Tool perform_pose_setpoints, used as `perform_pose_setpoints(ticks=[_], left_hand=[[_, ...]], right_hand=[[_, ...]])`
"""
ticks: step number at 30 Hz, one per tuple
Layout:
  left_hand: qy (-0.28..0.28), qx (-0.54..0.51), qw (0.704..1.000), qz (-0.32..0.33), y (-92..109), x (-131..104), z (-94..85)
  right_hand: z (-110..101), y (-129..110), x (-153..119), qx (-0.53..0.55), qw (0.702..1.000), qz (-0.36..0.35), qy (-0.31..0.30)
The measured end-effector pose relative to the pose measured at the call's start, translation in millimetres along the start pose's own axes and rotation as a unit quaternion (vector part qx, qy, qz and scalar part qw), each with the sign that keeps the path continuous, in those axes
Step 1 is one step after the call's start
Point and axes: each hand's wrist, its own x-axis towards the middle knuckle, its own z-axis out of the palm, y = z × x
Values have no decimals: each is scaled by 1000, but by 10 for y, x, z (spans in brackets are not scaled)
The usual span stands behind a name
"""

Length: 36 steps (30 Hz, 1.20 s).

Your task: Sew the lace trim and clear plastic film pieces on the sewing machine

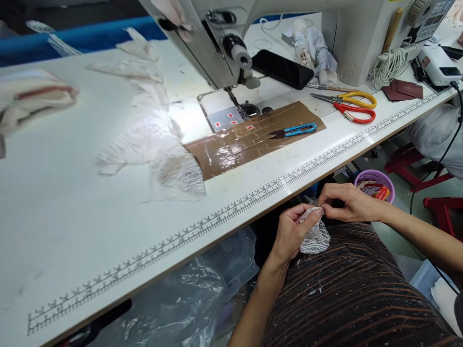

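Observation:
Over my lap, below the table's front edge, my left hand (294, 229) pinches a small piece of white lace fabric (315, 239) between thumb and fingers. The lace hangs down from that grip. My right hand (342, 202) meets the lace's upper edge, with its thumb and index finger pressed together there. Whatever fine part sits in the right fingertips is too small to make out. More white lace (181, 173) lies loosely on the table to the left of the sewing machine's needle area (237, 103).
Blue thread snips (298, 130) rest on brown tape (231, 152). Scissors with yellow and red handles (356, 107), a black phone (282, 69) and dark red cards (401, 90) lie farther right. A printed ruler (217, 217) runs along the edge. A purple basket (390, 185) stands below.

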Motion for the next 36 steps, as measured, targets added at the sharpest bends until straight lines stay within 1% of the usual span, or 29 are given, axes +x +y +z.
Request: perform_pose_setpoints(ticks=[6,11,15,17,20,22,26,29,32,36], left_hand=[[3,-29,1000,-11,7,4,5],[11,-44,999,-24,17,0,8],[18,-29,999,-9,18,5,3],[22,-19,1000,2,19,14,-1],[19,-2,1000,17,26,30,-4],[16,8,1000,21,33,37,-4],[25,29,999,10,36,42,-4],[24,40,999,7,27,43,-5],[18,46,999,11,22,42,-7],[14,46,999,11,32,33,-4]], right_hand=[[79,6,-3,31,998,1,53],[146,-8,1,75,992,59,80],[191,4,0,83,990,69,91],[184,7,-2,91,989,78,82],[119,3,-4,105,987,113,41],[51,-4,1,101,987,122,15],[-67,-24,34,44,997,63,-6],[-109,-39,67,16,999,28,-35],[-128,-54,92,6,998,14,-66],[-147,-75,109,0,997,14,-78]])
